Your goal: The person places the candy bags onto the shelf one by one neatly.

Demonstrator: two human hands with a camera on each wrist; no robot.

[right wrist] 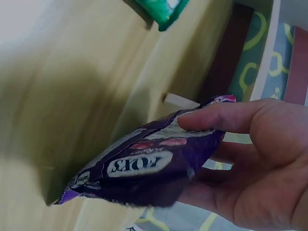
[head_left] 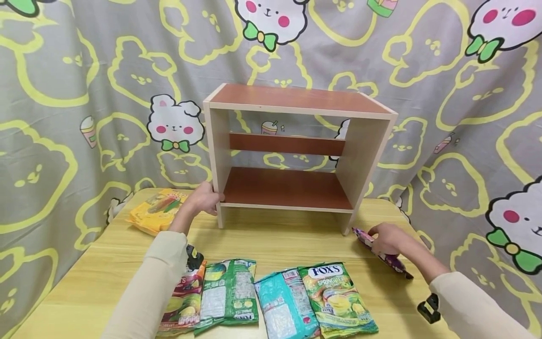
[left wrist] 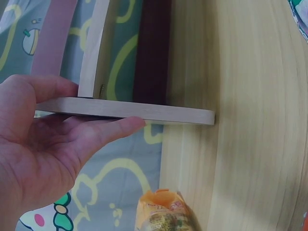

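A small wooden shelf (head_left: pixel 288 188) with reddish-brown boards and pale side panels stands on the table. My left hand (head_left: pixel 206 197) grips its left side panel (left wrist: pixel 163 111) low down, near the lower board, with fingers on both faces. At the right, my right hand (head_left: pixel 387 239) holds a purple Fox's candy bag (right wrist: pixel 149 166) between thumb and fingers. The bag is tilted on edge beside the shelf's right leg. In the head view, fingers hide the middle of the bag.
Along the table's front lie a red candy bag (head_left: pixel 184 301), a green bag (head_left: pixel 230 292), a turquoise bag (head_left: pixel 288 301) and a green Fox's Spring Tea bag (head_left: pixel 336 299). A yellow bag (head_left: pixel 156 209) lies back left. Behind hangs a patterned curtain (head_left: pixel 127 94).
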